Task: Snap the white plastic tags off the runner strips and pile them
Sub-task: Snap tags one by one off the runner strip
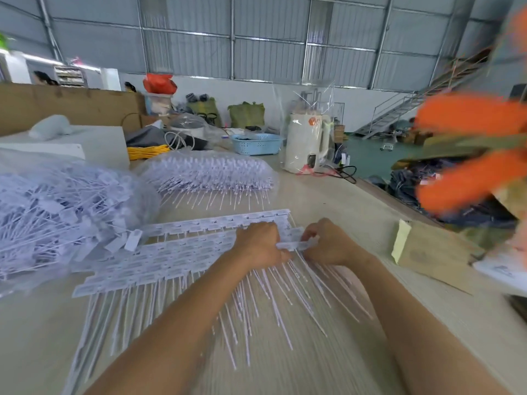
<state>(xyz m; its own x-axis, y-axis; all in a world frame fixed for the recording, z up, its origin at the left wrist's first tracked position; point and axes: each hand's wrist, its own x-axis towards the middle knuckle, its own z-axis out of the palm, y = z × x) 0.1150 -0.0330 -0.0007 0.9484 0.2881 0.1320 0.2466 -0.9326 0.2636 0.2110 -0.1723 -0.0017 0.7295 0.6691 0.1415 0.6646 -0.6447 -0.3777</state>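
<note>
Mid-snap — left hand (261, 243) clamps runner strip (159, 263), right hand (325, 242) pinches tags (296, 246) at strip's right end. Next, prob. twist off, then onto left pile (57, 212).

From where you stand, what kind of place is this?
Most likely a small factory or packing workshop: corrugated metal walls, bulk bags of white plastic tags on a long worktable, and a metal staircase to an upper level.

Two hands (258, 243), two tag bags (57, 206)
</note>
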